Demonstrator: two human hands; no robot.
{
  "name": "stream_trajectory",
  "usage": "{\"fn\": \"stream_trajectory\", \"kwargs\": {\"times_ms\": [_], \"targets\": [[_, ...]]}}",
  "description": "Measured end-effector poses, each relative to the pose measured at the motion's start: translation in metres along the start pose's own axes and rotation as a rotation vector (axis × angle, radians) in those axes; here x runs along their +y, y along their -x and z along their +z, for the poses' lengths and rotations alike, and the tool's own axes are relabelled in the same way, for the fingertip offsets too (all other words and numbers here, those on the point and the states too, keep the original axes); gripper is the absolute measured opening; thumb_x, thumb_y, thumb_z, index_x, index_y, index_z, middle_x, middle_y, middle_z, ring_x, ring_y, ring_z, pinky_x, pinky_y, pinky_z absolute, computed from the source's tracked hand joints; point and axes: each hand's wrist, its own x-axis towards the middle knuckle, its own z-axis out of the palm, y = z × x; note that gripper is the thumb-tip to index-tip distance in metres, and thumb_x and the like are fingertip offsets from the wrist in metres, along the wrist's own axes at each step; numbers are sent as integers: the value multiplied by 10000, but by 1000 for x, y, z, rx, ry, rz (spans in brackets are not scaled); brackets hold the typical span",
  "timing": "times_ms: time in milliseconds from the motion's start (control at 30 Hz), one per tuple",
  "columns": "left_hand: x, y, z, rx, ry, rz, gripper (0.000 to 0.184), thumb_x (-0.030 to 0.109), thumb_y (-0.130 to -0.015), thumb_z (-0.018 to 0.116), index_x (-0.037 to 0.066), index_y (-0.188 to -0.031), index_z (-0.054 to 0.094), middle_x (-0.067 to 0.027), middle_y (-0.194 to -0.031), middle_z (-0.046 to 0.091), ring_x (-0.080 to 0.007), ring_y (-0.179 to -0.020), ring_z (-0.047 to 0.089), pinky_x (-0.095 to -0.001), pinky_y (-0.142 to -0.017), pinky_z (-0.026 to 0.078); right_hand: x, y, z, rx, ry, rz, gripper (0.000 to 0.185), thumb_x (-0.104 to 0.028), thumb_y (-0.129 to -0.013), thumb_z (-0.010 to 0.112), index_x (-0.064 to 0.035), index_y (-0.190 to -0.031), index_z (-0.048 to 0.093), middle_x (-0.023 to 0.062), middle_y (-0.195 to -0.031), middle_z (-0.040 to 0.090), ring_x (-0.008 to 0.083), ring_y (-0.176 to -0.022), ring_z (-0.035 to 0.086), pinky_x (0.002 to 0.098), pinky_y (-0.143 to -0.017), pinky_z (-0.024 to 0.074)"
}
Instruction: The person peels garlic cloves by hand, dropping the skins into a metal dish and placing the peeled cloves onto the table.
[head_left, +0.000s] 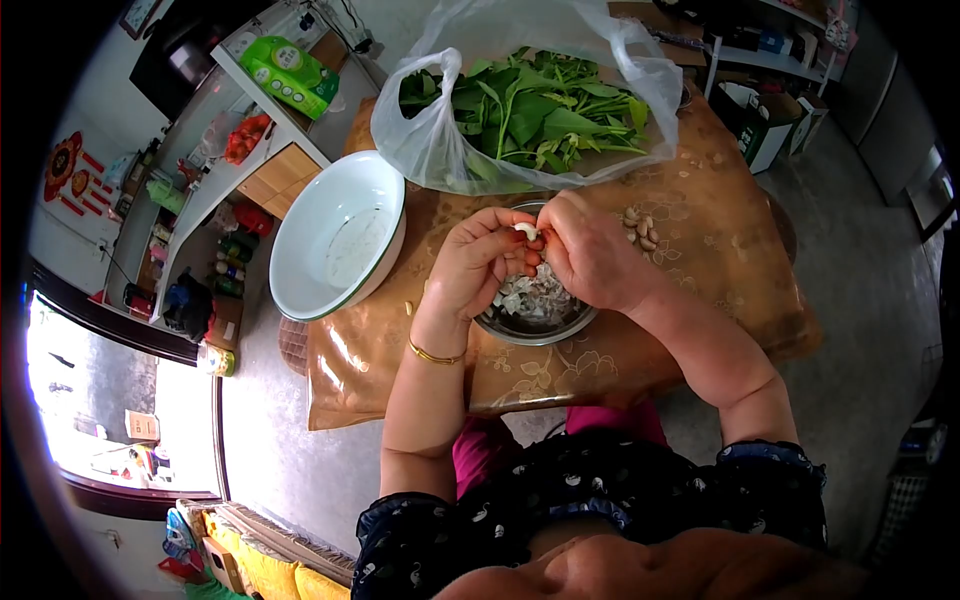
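Observation:
Between thumb and fingers, my left hand (477, 262) grips a pale garlic clove (526, 231) above a metal bowl (545, 338). My right hand (592, 248) meets it from the other side, thumb and forefinger pinched at the clove's edge; its fingertips are partly hidden. Papery garlic skins (540, 296) lie in the bowl beneath both hands. Several unpeeled garlic cloves (641, 228) sit on the table, right of my right hand. A single small pale piece (409, 308) lies left of my left wrist.
A clear plastic bag (420, 125) full of leafy greens (545, 110) stands open at the table's far side. To the left is a white enamel basin (337, 240) with a little water or residue in it. The table has a brown patterned cover (720, 270).

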Motion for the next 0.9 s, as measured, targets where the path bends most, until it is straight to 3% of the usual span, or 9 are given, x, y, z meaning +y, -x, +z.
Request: {"fn": "stream_trajectory", "kwargs": {"times_ms": [233,900], "targets": [[-1,0,2,-37,44,-15,170,-6,-866,516,-33,-1028,559,-124,-847,631,-163,-642,585,-252,-598,480,-4,1,0,-4,30,-18,155,20,-760,536,-6,-888,453,166,-809,500,366,-684,529,411,-581,438],[7,3,-1,-41,-111,1,212,-56,-849,530,-61,-1050,599,-93,-862,631,-136,-668,584,-223,-618,485,-1,-3,-7,29,-34,5,144,60,-760,512,-10,-870,451,160,-788,478,346,-680,499,392,-584,409]]}}
